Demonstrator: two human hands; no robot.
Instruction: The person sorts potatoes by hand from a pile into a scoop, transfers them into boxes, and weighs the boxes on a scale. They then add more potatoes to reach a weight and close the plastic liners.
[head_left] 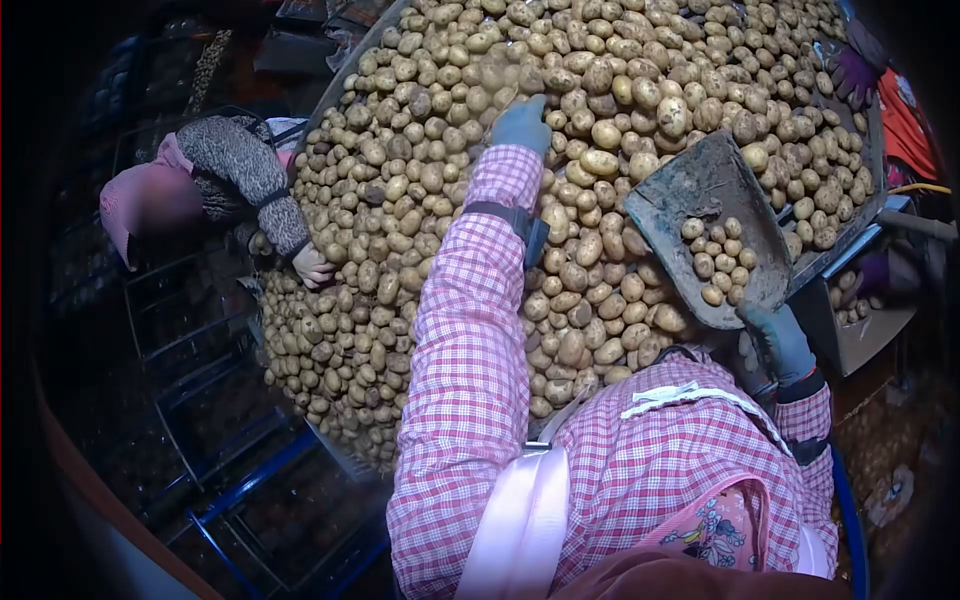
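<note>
My left hand (522,125), in a blue-grey glove, reaches far over a large heap of potatoes (590,215). Its fingers curl down at the potatoes and are partly hidden and blurred, so what they hold cannot be made out. Lower right, my right hand (782,340), gloved alike, grips the near edge of a dirty, greenish-grey scoop (665,210). The scoop tilts over the heap's right side, with several small potatoes (722,262) lying at its near end, close to my right hand.
At left, a co-worker in a pink cap (140,205) leans over the heap, a hand (313,266) at its edge. Purple gloves (855,75) of another person show at far right. A cardboard box (870,335) holding potatoes stands lower right; blue metal frames (250,480) lie lower left.
</note>
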